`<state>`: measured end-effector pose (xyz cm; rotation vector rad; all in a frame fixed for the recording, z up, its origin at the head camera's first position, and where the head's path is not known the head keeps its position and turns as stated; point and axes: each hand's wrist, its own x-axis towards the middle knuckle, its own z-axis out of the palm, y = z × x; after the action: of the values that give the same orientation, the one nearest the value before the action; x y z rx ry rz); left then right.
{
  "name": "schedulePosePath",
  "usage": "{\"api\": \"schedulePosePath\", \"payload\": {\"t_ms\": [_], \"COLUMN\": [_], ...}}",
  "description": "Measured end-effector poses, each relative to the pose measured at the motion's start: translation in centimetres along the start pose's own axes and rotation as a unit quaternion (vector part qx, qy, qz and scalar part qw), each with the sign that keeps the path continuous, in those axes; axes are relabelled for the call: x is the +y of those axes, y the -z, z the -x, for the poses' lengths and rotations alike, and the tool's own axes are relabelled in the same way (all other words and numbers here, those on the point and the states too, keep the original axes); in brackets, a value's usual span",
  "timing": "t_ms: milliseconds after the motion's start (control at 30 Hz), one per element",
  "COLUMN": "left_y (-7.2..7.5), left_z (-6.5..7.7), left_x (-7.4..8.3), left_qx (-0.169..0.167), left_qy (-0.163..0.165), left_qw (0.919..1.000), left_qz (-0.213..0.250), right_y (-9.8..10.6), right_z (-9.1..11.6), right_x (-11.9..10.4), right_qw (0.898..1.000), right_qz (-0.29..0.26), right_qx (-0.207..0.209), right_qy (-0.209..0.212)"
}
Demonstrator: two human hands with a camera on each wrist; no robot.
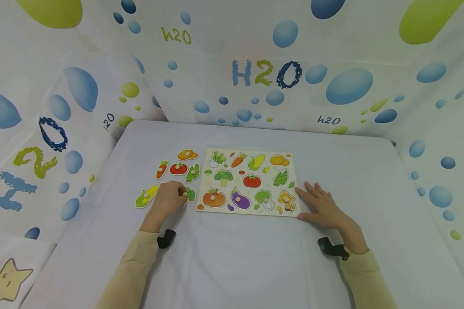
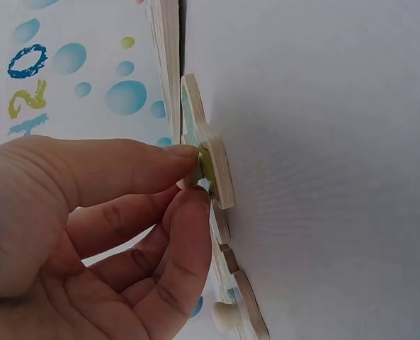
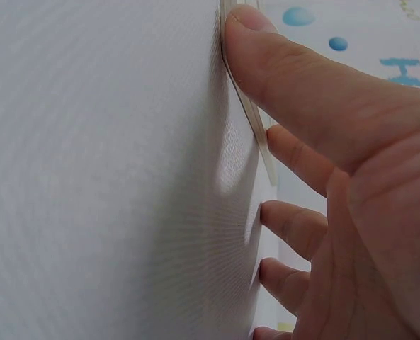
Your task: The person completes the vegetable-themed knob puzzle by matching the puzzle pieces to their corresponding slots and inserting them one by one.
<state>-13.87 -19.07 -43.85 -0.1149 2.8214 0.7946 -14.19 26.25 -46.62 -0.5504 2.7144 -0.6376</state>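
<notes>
With the left hand (image 1: pixel 168 198), pinching a green piece (image 1: pixel 191 194) by its knob (image 2: pixel 188 180), just left of the board (image 1: pixel 271 183); with the right hand (image 1: pixel 324 209), fingers spread, touching the board's right edge. Likely light, stiff and smooth, so best held by that knob.

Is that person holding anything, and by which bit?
Yes: the left hand pinches a green puzzle piece by its small knob. The right hand grips nothing; it rests against the board.
</notes>
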Motion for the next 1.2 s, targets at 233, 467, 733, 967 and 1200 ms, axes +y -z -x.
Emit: {"api": "schedulePosePath", "payload": {"t_ms": [233,467,733,967,1200], "left_y": [0.1,0.2,0.7,0.8,0.2], "left_z": [-0.1,0.1,0.0,-1.3,-2.7], "left_x": [0.0,0.1,0.9,2.9,5.7], "left_qx": [-0.003,0.002,0.06,0.062,0.054], "left_qy": [-0.003,-0.01,-0.062,-0.077,-0.077], "left_qw": [1.0,0.9999,0.9963,0.9949,0.9952], "left_qz": [0.001,0.006,0.01,0.019,0.028], "right_y": [0.0,0.1,0.2,0.2,0.2], "right_z": [0.1,0.1,0.1,0.2,0.3], "right_x": [0.1,-0.1,0.1,0.1,-0.1], "right_qw": [1.0,1.0,1.0,1.0,1.0], "right_qz": [-0.005,-0.004,-0.008,-0.012,-0.015], "right_qx": [0.003,0.003,0.004,0.005,0.006], "right_qy": [0.0,-0.001,0.006,0.009,0.007]}}
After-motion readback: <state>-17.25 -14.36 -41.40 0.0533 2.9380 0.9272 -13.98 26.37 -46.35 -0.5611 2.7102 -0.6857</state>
